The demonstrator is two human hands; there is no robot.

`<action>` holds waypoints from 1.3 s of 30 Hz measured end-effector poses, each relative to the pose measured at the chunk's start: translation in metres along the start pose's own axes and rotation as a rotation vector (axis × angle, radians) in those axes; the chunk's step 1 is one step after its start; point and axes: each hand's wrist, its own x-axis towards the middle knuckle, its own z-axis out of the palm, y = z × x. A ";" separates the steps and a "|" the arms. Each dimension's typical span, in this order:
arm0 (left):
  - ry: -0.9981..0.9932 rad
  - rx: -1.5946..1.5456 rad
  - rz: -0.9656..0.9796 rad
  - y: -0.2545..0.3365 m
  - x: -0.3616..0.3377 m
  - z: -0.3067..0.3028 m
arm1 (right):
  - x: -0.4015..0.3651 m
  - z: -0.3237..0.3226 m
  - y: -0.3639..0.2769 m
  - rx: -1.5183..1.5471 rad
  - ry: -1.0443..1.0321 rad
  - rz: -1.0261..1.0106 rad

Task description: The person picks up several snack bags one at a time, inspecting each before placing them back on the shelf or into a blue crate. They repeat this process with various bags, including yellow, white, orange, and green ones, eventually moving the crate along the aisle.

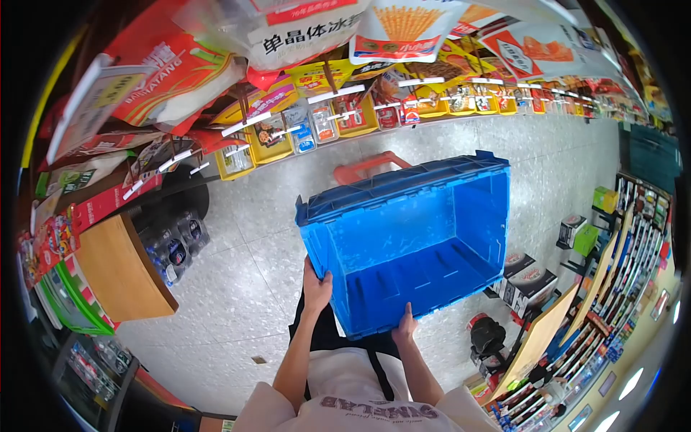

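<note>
In the head view, a large blue plastic crate (403, 227) is held up in front of my body, tilted so that its open top faces me. Its inside shows no contents. Dark blue lid flaps (403, 186) hang along the far edge. My left hand (317, 288) grips the crate's left side, with the thumb toward me and the other fingers partly hidden. At the near edge, my right hand (406, 325) holds the rim from below, its thumb up on the inner side. The fingers under the crate are hidden.
Shelves of packaged snacks (338, 115) curve along the front. A red frame-like object (367, 167) is on the floor behind the crate. Shrink-wrapped bottles (175, 248) stand by a wooden counter (124, 270) at left. Cartons (527, 281) and stocked shelves (612, 288) are at right.
</note>
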 end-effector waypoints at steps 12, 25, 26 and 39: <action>-0.028 0.101 0.016 -0.022 -0.026 -0.021 | 0.028 -0.012 0.008 0.105 -0.292 0.068; 0.205 0.172 0.090 -0.052 -0.182 -0.159 | 0.093 -0.083 0.086 -0.267 -0.157 -0.334; 0.193 0.167 0.099 -0.054 -0.185 -0.163 | 0.098 -0.099 0.092 -0.309 -0.123 -0.384; 0.148 -0.106 0.140 -0.035 -0.144 -0.231 | 0.004 -0.176 0.150 -0.431 0.254 -0.572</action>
